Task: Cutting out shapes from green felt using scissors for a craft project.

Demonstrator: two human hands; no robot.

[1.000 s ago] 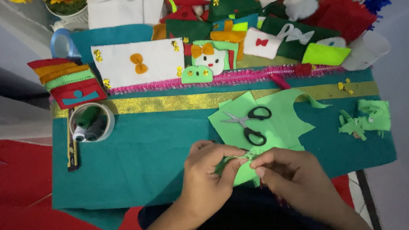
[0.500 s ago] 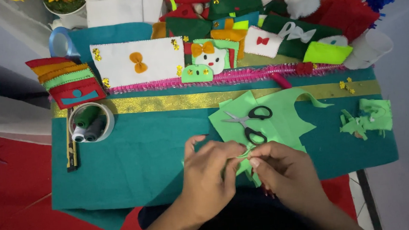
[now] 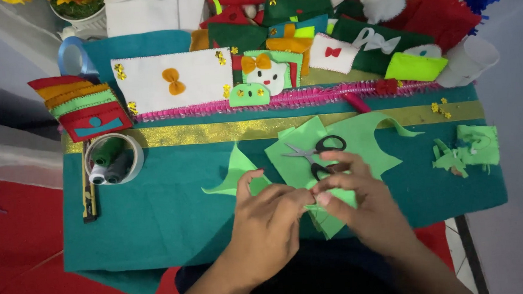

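- A dark ruler (image 3: 89, 198) lies flat at the far left edge of the big teal felt sheet (image 3: 158, 230).
- A stack of striped felt pieces (image 3: 80, 106) in red, orange and green sits above it.
- A clear round tub (image 3: 116, 157) stands just beside the ruler, with green and grey thread spools inside.
- A white felt piece (image 3: 171, 80) with an orange bow lies near the top, with a pink fuzzy strip under it.
- A gold glitter strip (image 3: 213, 131) runs across the teal sheet.
- A small pointy piece of light green felt (image 3: 239, 172) lies next to the left hand, which touches its edge.
- The left hand (image 3: 271, 224) has its fingers bent in, and its fingertips meet the other hand's fingertips in the middle.
- The two hands pinch something tiny between them. It is too small to tell what it is.
- The hands are over a big light green felt sheet (image 3: 362, 141), which lies on the teal sheet under the gold strip.
- Black scissors (image 3: 318, 153) lie on the green sheet, with blades slightly apart, just above the fingers.
- The right hand (image 3: 360, 207) is curled too, pinching with thumb and finger.
- A pile of green felt scraps (image 3: 467, 151) sits far to the right, well apart from the hands.
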